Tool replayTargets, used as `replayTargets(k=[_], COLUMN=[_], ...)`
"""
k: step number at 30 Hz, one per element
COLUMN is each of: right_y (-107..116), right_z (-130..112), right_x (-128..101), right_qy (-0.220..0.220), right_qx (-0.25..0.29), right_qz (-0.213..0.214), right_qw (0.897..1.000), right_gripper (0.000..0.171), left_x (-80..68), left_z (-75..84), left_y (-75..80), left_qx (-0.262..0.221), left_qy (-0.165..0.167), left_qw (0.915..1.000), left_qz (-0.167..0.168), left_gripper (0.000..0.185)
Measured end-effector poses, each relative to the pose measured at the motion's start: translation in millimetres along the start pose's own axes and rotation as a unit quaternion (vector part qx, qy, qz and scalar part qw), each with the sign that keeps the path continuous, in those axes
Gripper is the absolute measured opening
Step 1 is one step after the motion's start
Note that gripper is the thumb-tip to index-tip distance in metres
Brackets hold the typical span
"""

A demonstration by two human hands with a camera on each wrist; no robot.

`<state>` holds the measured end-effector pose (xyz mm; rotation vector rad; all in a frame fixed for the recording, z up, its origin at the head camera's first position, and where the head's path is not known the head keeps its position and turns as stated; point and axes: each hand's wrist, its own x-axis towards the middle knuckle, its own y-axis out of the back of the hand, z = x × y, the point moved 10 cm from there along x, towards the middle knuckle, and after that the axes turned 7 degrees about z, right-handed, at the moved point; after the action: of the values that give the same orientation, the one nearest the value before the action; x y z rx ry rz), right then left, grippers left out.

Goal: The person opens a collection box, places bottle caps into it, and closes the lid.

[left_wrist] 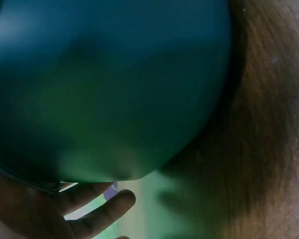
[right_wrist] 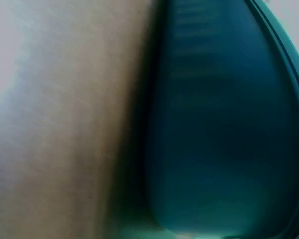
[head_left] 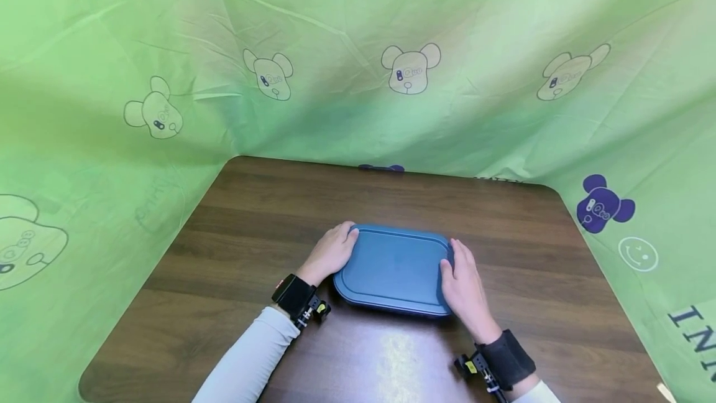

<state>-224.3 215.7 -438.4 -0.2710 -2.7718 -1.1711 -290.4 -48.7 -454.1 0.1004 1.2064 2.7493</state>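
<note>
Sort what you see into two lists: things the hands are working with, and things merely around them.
In use:
blue lidded container
left hand, at its left end
right hand, at its right end

Merely around:
wooden table
green printed cloth behind and beside
black wrist straps

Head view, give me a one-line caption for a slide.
Both hands, left hand and right hand, hold the ends of a blue lidded container on a brown table.

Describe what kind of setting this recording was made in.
Probably a makeshift recording booth, not a lived-in room: green bear-print sheets wall in a brown wooden table, where both hands hold a blue lidded container.
</note>
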Motion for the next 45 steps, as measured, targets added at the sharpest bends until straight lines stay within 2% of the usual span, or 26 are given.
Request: replayTargets(k=[4,14,20,26,30,34,38,45], right_y=[-0.9,-5.5,-7.1,-4.7,2.1,4.4,2.4,-8.2], right_z=[-9.1,-10.3,-11.5,-8.5,-4.2,-2.1,-4.2,-8.3], right_x=[-5.4,-7.1,-6.9,-5.5,-2.1,6.9,21.4,32.2], right_qy=[0.031,0.042,0.049,0.039,0.019,0.013,0.043,0.096], right_qx=[-0.015,-0.024,-0.026,-0.025,-0.028,-0.03,-0.037,-0.036], right_qz=[0.009,0.018,0.019,0.009,-0.011,-0.039,-0.048,-0.038], right_qw=[0.999,0.999,0.998,0.999,0.999,0.999,0.997,0.994], right_gripper=[0.05,0.049,0.049,0.05,0.054,0.058,0.056,0.05], left_x=[2.4,3.2,2.0,-1.1,-11.4,-33.6,-49.7,-55.4], left_z=[-0.2,-2.3,-3.0,-0.3,9.0,12.0,11.4,10.7], left_y=[1.1,1.3,3.2,6.0,11.9,15.1,11.0,6.6], left_qx=[0.003,0.009,0.006,0.027,0.045,0.052,0.053,0.048], left_qy=[-0.006,-0.012,-0.02,-0.019,-0.043,-0.048,-0.045,-0.036], left_qw=[1.0,0.9999,0.9996,0.9986,0.9953,0.994,0.9949,0.9965], left_qz=[0.004,0.003,0.016,0.042,0.074,0.083,0.073,0.058], left_gripper=[0.042,0.041,0.038,0.048,0.056,0.062,0.07,0.07])
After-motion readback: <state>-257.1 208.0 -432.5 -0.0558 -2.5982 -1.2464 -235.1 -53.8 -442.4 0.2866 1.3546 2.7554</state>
